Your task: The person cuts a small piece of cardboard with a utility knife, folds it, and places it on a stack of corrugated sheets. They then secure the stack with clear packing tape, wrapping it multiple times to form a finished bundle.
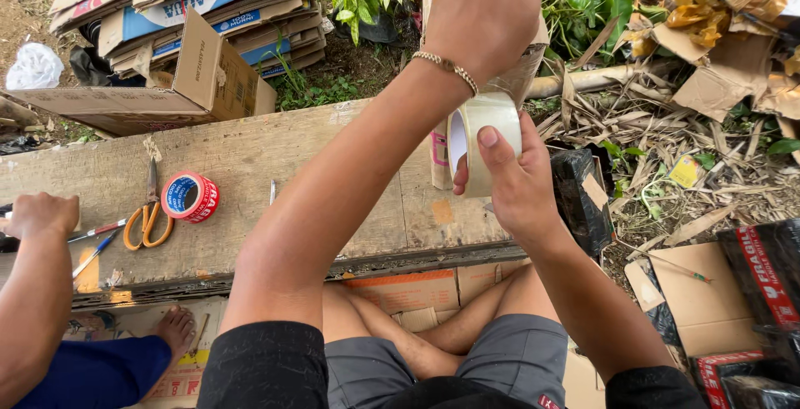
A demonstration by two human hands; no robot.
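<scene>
Right hand (512, 180) grips clear tape roll (485, 138); left hand (479, 9) clamps cardboard package (521, 71) upright on desk (333, 175). Taping looks early, strip not laid yet.

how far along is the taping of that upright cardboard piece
Done: little shows as finished; no strip of tape is clearly visible on the cardboard piece standing on the wooden bench.
In hand: the right hand holds the clear tape roll against it, while the left hand grips its top.
Left: running and cutting the tape; the orange scissors lie untouched beside a red tape roll.
</scene>
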